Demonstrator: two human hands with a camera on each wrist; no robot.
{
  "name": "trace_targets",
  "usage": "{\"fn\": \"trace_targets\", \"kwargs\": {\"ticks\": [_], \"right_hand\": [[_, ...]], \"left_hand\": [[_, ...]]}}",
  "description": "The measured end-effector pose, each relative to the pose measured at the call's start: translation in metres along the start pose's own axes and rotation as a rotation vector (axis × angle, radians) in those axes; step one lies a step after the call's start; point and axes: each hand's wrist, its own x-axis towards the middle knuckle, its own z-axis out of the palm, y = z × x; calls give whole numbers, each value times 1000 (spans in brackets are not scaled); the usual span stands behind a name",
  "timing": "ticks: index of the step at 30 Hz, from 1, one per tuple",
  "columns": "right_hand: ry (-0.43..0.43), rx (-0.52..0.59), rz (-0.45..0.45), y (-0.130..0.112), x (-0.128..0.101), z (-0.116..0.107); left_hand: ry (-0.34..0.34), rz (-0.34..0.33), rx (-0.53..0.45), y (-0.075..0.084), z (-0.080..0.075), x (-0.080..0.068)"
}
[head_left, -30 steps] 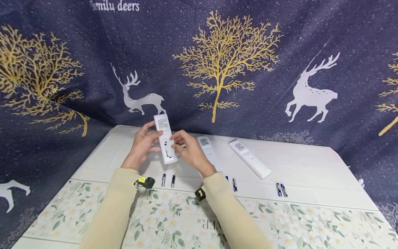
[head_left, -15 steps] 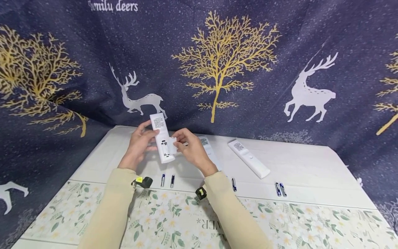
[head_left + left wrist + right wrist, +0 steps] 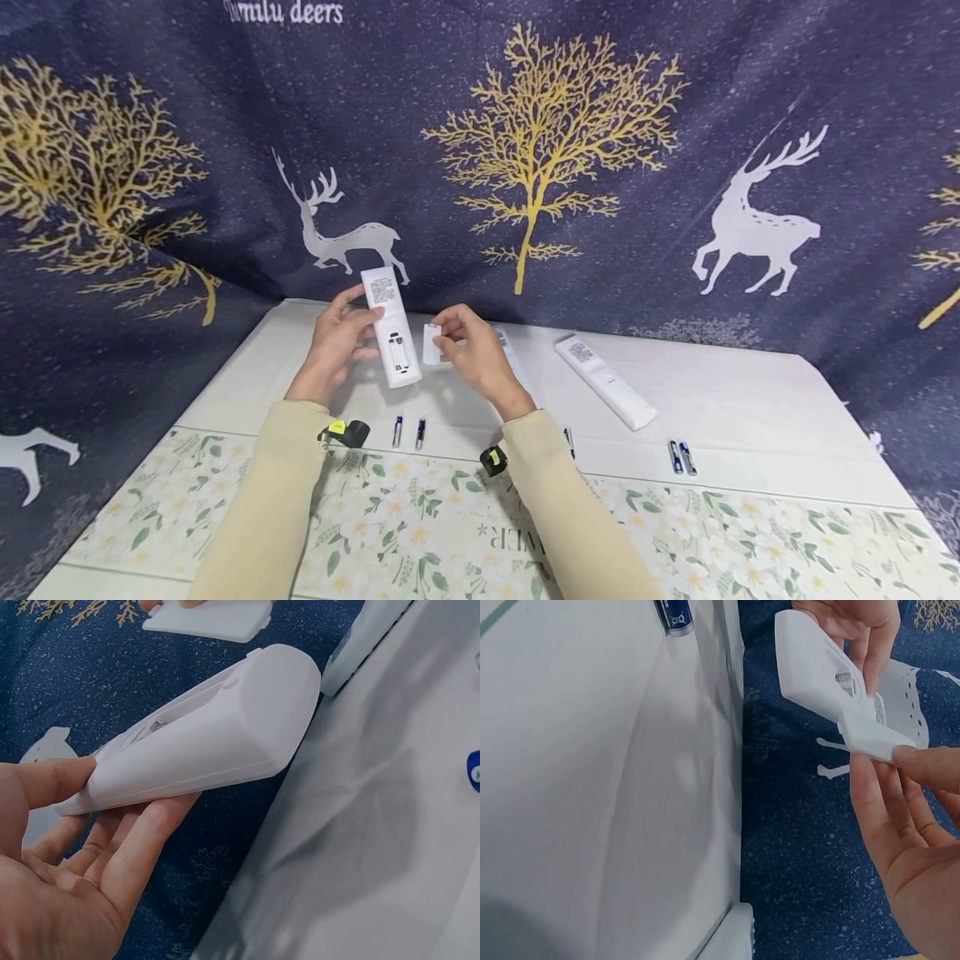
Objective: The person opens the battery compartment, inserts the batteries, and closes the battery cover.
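White and tilted, the remote (image 3: 391,321) is hovering above the bench (image 3: 742,408), the fingers of the left hand (image 3: 332,343) grasping it by its sides while its open battery compartment (image 3: 400,353) is showing. Just beside it, but apart, the fingers of the right hand (image 3: 480,357) are pinching the small battery cover (image 3: 431,344)! Nearer the person, 2 batteries (image 3: 397,431) are lying on the bench, while farther right another remote (image 3: 604,382) is resting back-up and 2 more batteries (image 3: 689,458) are sitting side by side.
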Motion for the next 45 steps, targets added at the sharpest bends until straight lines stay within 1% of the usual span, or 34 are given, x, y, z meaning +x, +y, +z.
{"fn": "trace_targets", "kwargs": {"ticks": [8,14,23,30,33,41,45], "right_hand": [[-14,17,64,5,2,-2],[-37,5,94,7,1,-3],[-85,36,145,14,-1,-3],[-119,60,227,20,-2,-2],[-139,56,249,23,-2,-1],[-216,21,270,30,-3,1],[-233,-5,282,33,-3,1]], "left_hand": [[11,7,13,1,-1,-2],[13,10,27,1,-2,-2],[15,6,11,2,-2,-2],[23,9,33,1,-2,0],[31,7,35,0,-2,1],[42,-2,48,0,-2,1],[41,-1,53,0,-2,1]]}}
